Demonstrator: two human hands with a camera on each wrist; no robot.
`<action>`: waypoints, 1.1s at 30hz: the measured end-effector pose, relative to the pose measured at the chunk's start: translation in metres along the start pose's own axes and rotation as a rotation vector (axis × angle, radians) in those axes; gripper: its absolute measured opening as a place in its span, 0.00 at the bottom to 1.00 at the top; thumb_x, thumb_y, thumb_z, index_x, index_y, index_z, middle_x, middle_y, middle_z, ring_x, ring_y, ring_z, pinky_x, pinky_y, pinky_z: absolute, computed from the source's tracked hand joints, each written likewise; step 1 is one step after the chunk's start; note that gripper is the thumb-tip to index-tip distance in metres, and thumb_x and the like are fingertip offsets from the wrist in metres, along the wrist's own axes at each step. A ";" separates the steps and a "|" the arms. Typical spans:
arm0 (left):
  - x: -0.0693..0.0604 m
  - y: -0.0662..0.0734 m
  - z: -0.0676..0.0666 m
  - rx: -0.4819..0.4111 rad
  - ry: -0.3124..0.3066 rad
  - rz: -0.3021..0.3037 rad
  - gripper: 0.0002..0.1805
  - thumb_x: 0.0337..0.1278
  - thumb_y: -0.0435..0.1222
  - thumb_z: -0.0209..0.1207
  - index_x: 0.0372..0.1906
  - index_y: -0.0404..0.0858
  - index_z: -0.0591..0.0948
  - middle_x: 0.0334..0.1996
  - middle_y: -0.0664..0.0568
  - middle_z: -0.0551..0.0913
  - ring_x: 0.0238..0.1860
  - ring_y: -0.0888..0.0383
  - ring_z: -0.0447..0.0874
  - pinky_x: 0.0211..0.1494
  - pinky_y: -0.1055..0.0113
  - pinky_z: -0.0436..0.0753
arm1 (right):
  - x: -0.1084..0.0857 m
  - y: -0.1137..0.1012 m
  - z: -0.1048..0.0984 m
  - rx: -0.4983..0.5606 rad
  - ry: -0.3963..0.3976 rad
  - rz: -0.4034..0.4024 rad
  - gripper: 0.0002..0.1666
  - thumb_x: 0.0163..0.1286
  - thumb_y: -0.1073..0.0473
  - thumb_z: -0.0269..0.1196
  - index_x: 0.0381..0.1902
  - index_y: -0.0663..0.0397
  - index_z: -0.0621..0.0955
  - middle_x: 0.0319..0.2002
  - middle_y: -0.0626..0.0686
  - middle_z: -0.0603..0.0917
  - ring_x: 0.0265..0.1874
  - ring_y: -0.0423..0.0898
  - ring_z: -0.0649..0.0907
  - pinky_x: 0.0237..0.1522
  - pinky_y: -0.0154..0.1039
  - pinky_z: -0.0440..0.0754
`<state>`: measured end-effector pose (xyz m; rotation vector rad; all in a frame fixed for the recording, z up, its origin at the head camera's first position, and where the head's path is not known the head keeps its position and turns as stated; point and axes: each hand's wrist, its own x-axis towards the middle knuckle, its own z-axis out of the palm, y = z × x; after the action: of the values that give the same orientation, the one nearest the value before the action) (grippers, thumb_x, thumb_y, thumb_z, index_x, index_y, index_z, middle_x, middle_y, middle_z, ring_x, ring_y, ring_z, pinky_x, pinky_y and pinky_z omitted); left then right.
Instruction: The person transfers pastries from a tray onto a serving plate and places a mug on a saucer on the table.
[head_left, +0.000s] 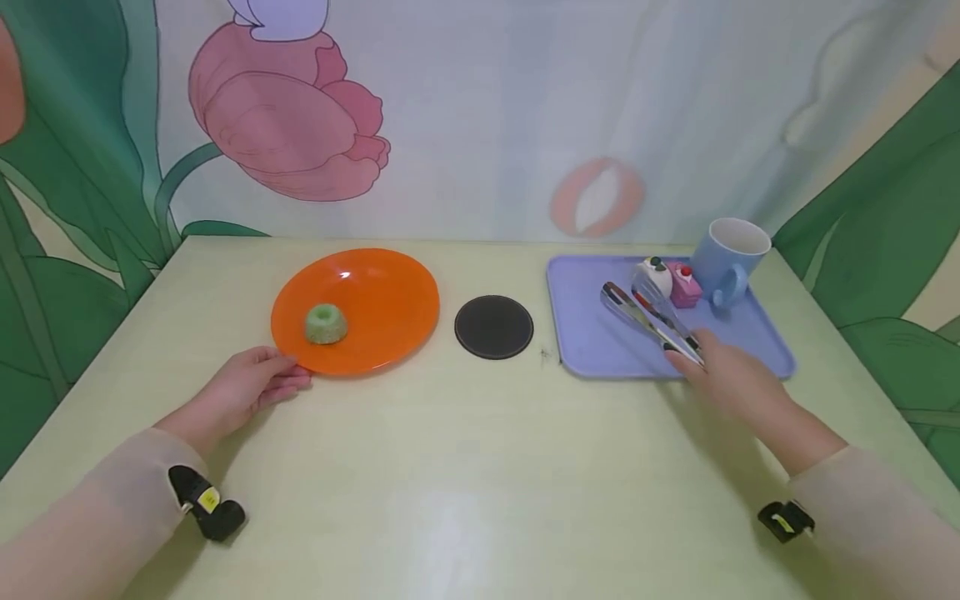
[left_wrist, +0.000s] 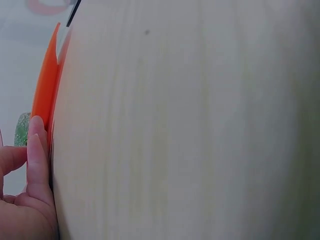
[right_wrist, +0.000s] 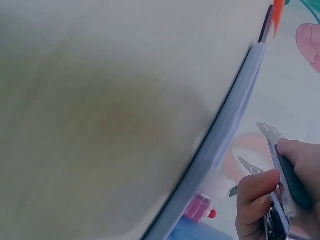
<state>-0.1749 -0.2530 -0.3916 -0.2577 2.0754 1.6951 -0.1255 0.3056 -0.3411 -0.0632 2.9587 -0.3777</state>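
My left hand [head_left: 243,385] pinches the near left rim of an orange plate [head_left: 375,333], which lies on the table. A green ring-shaped cake [head_left: 326,325] sits on the plate's left part. With my right hand [head_left: 738,383] I hold metal tongs [head_left: 647,320], their two arms spread apart, over a lilac tray [head_left: 600,360]. The tongs' tips are close to a white cake [head_left: 654,280] and a pink cake [head_left: 686,288] with a red berry on top. In the right wrist view, thumb and fingers wrap the tongs' dark green handle [right_wrist: 295,185].
On the tray's far right corner stands a light blue mug [head_left: 723,260], handle towards me. A round black coaster [head_left: 493,327] lies between plate and tray. Behind the table [head_left: 450,467] hangs a curtain [head_left: 465,125] printed with flowers and leaves.
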 end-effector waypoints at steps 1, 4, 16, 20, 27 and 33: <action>0.000 -0.001 0.001 -0.002 0.000 0.001 0.21 0.71 0.41 0.45 0.57 0.29 0.63 0.35 0.53 0.82 0.39 0.64 0.84 0.47 0.73 0.78 | -0.002 0.001 0.001 0.002 0.000 0.003 0.43 0.71 0.34 0.39 0.62 0.70 0.59 0.47 0.75 0.74 0.42 0.69 0.77 0.37 0.59 0.75; -0.001 -0.004 0.002 0.001 -0.009 0.004 0.21 0.71 0.41 0.45 0.58 0.28 0.63 0.36 0.53 0.82 0.39 0.64 0.84 0.47 0.73 0.78 | -0.006 0.006 0.003 0.003 0.000 0.006 0.43 0.72 0.35 0.40 0.62 0.71 0.58 0.50 0.78 0.72 0.45 0.72 0.75 0.40 0.62 0.74; 0.001 -0.003 0.000 0.016 0.002 0.011 0.20 0.71 0.40 0.45 0.56 0.28 0.64 0.36 0.52 0.82 0.38 0.64 0.83 0.46 0.73 0.79 | -0.005 0.019 -0.003 0.012 -0.020 0.022 0.46 0.72 0.35 0.38 0.64 0.75 0.55 0.55 0.80 0.65 0.51 0.76 0.69 0.46 0.67 0.70; 0.000 -0.003 0.000 0.001 0.015 0.009 0.20 0.71 0.40 0.45 0.56 0.28 0.64 0.35 0.52 0.82 0.38 0.64 0.84 0.46 0.73 0.79 | -0.004 0.022 -0.006 0.013 -0.039 0.041 0.49 0.71 0.33 0.36 0.65 0.76 0.53 0.57 0.81 0.61 0.53 0.77 0.66 0.47 0.69 0.68; -0.002 -0.003 0.001 0.006 0.017 -0.002 0.21 0.71 0.41 0.45 0.57 0.27 0.64 0.36 0.52 0.82 0.38 0.64 0.84 0.45 0.73 0.79 | -0.003 0.027 -0.009 0.004 -0.038 0.039 0.49 0.72 0.34 0.37 0.64 0.78 0.53 0.56 0.82 0.62 0.52 0.78 0.66 0.47 0.68 0.68; -0.001 -0.002 0.002 0.017 0.024 0.026 0.21 0.71 0.39 0.45 0.57 0.25 0.63 0.37 0.50 0.81 0.39 0.63 0.84 0.47 0.72 0.79 | -0.002 0.028 -0.014 0.011 -0.036 0.037 0.50 0.71 0.33 0.35 0.65 0.78 0.51 0.57 0.82 0.61 0.53 0.79 0.64 0.49 0.70 0.65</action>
<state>-0.1725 -0.2520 -0.3927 -0.2478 2.1183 1.6974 -0.1260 0.3360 -0.3341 -0.0131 2.9172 -0.3841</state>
